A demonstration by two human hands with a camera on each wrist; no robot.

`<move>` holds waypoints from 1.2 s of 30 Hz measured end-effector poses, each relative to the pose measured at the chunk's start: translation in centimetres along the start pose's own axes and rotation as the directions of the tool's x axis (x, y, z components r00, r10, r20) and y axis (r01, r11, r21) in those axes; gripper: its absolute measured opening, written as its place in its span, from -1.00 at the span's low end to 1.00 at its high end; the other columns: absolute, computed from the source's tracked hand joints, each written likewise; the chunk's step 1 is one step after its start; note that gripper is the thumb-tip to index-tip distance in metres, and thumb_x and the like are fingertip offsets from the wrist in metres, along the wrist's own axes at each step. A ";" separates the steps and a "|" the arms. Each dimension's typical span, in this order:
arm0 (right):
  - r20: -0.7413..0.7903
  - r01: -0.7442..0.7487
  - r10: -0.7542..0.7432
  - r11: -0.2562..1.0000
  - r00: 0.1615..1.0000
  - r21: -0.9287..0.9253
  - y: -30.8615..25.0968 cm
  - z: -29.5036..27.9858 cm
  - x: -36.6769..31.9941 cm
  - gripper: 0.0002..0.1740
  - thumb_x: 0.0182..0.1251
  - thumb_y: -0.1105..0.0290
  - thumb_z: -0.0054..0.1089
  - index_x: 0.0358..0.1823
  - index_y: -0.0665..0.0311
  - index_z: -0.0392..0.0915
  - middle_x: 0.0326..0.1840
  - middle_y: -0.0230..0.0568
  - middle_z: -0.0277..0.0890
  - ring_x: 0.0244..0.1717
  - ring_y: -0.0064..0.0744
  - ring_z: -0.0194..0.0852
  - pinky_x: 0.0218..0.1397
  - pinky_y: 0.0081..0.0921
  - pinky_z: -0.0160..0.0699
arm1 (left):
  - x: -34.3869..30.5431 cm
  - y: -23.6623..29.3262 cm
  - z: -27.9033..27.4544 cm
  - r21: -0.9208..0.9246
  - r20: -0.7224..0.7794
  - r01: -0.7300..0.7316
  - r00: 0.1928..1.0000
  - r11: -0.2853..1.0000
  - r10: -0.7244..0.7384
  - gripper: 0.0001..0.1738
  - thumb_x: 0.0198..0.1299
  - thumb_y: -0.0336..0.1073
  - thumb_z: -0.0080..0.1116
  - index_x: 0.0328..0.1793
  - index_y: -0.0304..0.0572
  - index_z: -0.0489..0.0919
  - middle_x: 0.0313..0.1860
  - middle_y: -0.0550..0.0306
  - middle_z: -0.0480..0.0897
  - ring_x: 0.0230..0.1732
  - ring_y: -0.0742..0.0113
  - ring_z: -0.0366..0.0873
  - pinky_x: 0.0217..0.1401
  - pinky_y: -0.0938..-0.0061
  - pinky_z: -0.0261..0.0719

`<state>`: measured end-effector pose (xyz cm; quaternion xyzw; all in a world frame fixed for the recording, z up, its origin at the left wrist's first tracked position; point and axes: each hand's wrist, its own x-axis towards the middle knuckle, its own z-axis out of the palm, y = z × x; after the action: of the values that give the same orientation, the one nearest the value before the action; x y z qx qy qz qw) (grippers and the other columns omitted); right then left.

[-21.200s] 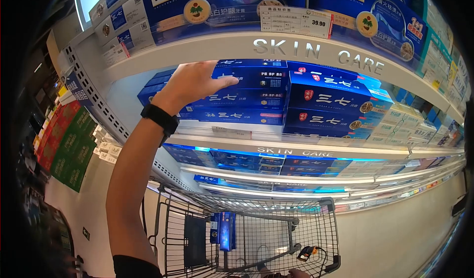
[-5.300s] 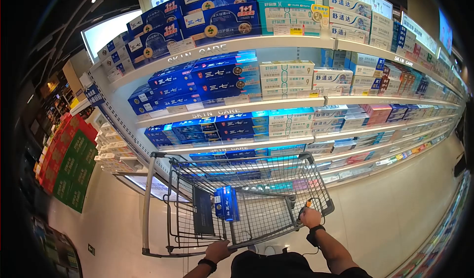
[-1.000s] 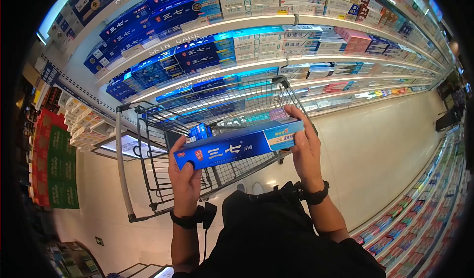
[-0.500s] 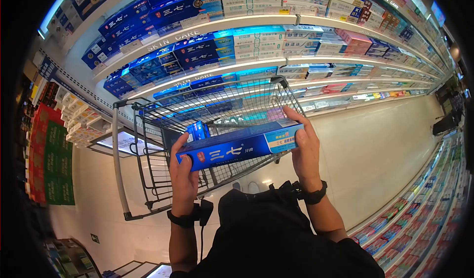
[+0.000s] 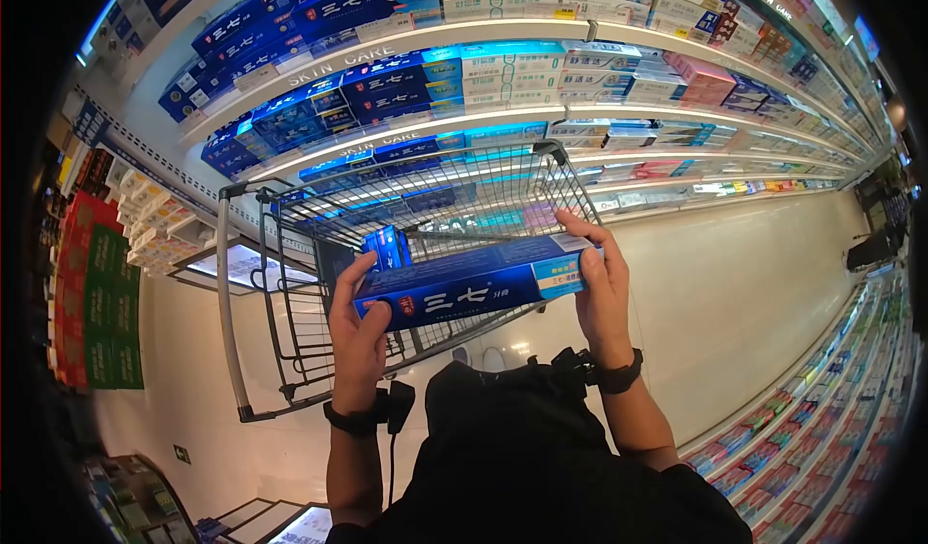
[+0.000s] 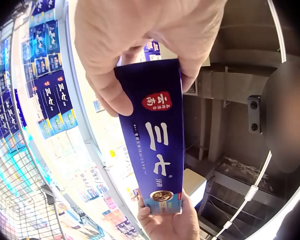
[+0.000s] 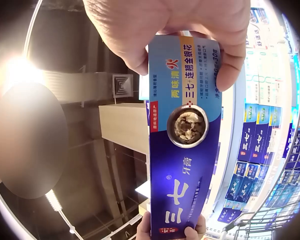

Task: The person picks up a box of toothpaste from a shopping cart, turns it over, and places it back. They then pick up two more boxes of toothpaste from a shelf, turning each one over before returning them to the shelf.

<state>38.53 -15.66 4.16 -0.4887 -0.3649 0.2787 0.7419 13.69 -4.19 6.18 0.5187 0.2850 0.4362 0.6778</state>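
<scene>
A long blue toothpaste box [image 5: 454, 297] with a light-blue end is held level in front of the body, over the near side of the cart. My left hand [image 5: 360, 336] grips its left end, thumb on the front face. The right hand [image 5: 601, 297] holds the light-blue end, its index finger raised behind the top edge. In the left wrist view the printed face of the toothpaste box [image 6: 152, 125] shows between both hands. A picture of a bowl appears on the toothpaste box [image 7: 182, 165] in the right wrist view.
A wire shopping cart [image 5: 227, 293] stands ahead, with blue boxes [image 5: 389, 246] inside, partly hidden behind the held box. Beyond it, store shelves [image 5: 435, 41] carry stacked toothpaste boxes. More shelving [image 5: 802, 438] runs along the right; pale floor [image 5: 715, 293] lies between.
Earlier a hand reached to the shelf, then both hands were at the cart; now both hold a toothpaste box. Over the last second the box tips slightly, showing more of its top.
</scene>
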 end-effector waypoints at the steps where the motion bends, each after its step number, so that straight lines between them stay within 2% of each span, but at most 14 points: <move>1: 0.006 -0.001 0.001 1.000 1.000 0.015 0.0 -0.1 0.1 -0.51 0.41 0.07 0.07 0.11 0.34 0.44 0.32 0.04 0.35 0.36 -0.24 0.25 0.38 -0.38 0.21 | 0.0 -0.2 -0.2 0.006 0.011 -0.010 1.000 1.000 0.010 -0.37 0.14 -0.41 0.12 0.38 -0.36 0.29 0.26 -0.04 0.38 0.25 0.30 0.38 0.36 0.43 0.31; 5: 0.019 0.009 -0.010 0.999 1.000 0.053 0.0 -0.2 0.2 -0.50 0.38 0.07 0.11 0.11 0.34 0.42 0.28 0.01 0.37 0.30 -0.29 0.29 0.35 -0.40 0.25 | 0.0 0.0 0.1 0.003 0.021 -0.006 1.000 1.000 0.006 -0.35 0.08 -0.46 0.09 0.37 -0.38 0.29 0.24 -0.02 0.40 0.25 0.33 0.38 0.36 0.44 0.30; 10: 0.009 -0.008 0.007 0.990 1.000 0.140 -0.1 -0.3 0.1 -0.40 0.31 0.04 0.21 0.18 0.34 0.35 0.19 -0.06 0.41 0.20 -0.37 0.36 0.27 -0.44 0.32 | 0.1 0.2 0.6 -0.024 0.015 -0.003 1.000 1.000 0.004 -0.34 0.05 -0.50 0.02 0.38 -0.40 0.28 0.23 -0.02 0.42 0.24 0.36 0.39 0.36 0.44 0.30; 13: 0.002 -0.006 0.006 0.988 1.000 0.151 -0.5 -0.1 0.3 -0.29 0.24 0.00 0.28 0.24 0.35 0.30 0.17 -0.08 0.41 0.17 -0.38 0.38 0.25 -0.46 0.34 | 0.3 -0.6 0.2 -0.038 0.030 -0.012 0.999 0.999 0.014 -0.37 0.23 -0.31 0.07 0.40 -0.40 0.24 0.09 0.08 0.48 -0.04 0.47 0.47 -0.11 0.64 0.45; 16: 0.003 0.003 -0.003 0.991 1.000 0.134 -0.8 -0.3 0.4 -0.20 0.18 -0.02 0.33 0.29 0.35 0.26 0.18 -0.09 0.40 0.17 -0.38 0.39 0.25 -0.45 0.34 | 0.5 -0.6 0.9 -0.140 0.019 0.025 1.000 0.990 -0.022 -0.21 0.23 -0.05 0.23 0.42 -0.38 0.21 0.09 0.12 0.49 -0.03 0.48 0.46 -0.08 0.65 0.44; 19: 0.022 0.025 -0.028 0.992 0.999 0.124 -0.7 -0.6 0.5 -0.15 0.14 -0.03 0.35 0.31 0.36 0.24 0.19 -0.08 0.40 0.18 -0.38 0.39 0.27 -0.44 0.34 | 0.6 -0.5 1.2 -0.121 0.015 0.032 0.999 0.992 -0.030 -0.04 0.14 0.13 0.30 0.45 -0.37 0.16 0.11 0.13 0.49 -0.01 0.50 0.45 -0.07 0.67 0.43; 22: 0.041 0.030 -0.035 0.992 0.999 0.122 -0.8 -0.8 0.5 -0.15 0.14 -0.01 0.36 0.32 0.37 0.23 0.20 -0.06 0.39 0.19 -0.37 0.38 0.28 -0.43 0.33 | 0.9 -1.1 0.4 -0.230 0.080 -0.023 0.996 0.973 0.043 -0.30 0.27 -0.24 0.14 0.44 -0.43 0.16 0.13 0.00 0.50 0.14 0.31 0.50 0.23 0.37 0.51; 25: 0.063 0.037 -0.046 0.990 0.997 0.137 -0.8 -1.0 0.6 -0.19 0.17 0.03 0.34 0.31 0.37 0.24 0.20 -0.07 0.39 0.19 -0.38 0.38 0.28 -0.44 0.33 | 0.8 -0.5 1.1 -0.136 0.029 0.004 1.000 0.991 0.000 -0.01 0.12 0.09 0.34 0.48 -0.34 0.12 0.17 0.13 0.45 0.02 0.52 0.43 -0.03 0.68 0.42; 28: 0.060 0.017 -0.027 0.986 0.998 0.164 -0.5 -1.1 0.7 -0.24 0.22 0.06 0.29 0.30 0.38 0.25 0.20 -0.07 0.40 0.19 -0.39 0.38 0.28 -0.46 0.33 | 0.9 -0.3 1.8 -0.122 -0.003 -0.045 0.999 0.991 0.045 -0.10 0.21 0.04 0.27 0.49 -0.28 0.12 0.19 0.12 0.43 0.06 0.48 0.43 0.03 0.64 0.45; 32: 0.022 -0.087 0.085 0.983 0.996 0.160 0.1 -1.5 1.0 -0.28 0.27 0.07 0.24 0.31 0.39 0.25 0.21 -0.07 0.40 0.15 -0.42 0.40 0.27 -0.48 0.32 | 1.1 -0.8 1.7 -0.055 -0.040 0.017 0.999 0.998 -0.019 -0.32 0.36 -0.02 0.06 0.45 -0.23 0.18 0.16 0.07 0.47 0.09 0.40 0.46 0.14 0.55 0.47; 35: 0.127 -0.156 0.145 0.985 0.981 0.080 -0.4 -2.2 0.7 -0.29 0.27 0.12 0.27 0.32 0.38 0.26 0.22 -0.09 0.39 0.11 -0.44 0.42 0.22 -0.53 0.35 | 1.4 -1.7 0.6 -0.019 -0.041 0.110 0.993 0.994 -0.111 -0.43 0.43 -0.01 -0.09 0.40 -0.21 0.24 0.14 0.05 0.50 0.09 0.37 0.48 0.14 0.49 0.49; 36: 0.164 -0.121 0.104 0.988 0.981 0.097 -0.7 -2.0 0.7 -0.29 0.26 0.16 0.30 0.33 0.38 0.26 0.21 -0.10 0.41 0.11 -0.46 0.42 0.19 -0.55 0.37 | 1.4 -1.6 0.4 -0.014 -0.045 0.143 0.989 0.990 -0.143 -0.44 0.44 0.00 -0.13 0.38 -0.21 0.26 0.13 0.05 0.51 0.07 0.38 0.48 0.11 0.49 0.51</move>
<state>40.56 -16.44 4.52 -0.4447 -0.3789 0.3772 0.7186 15.21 -3.24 4.84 0.4831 0.3347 0.3999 0.7033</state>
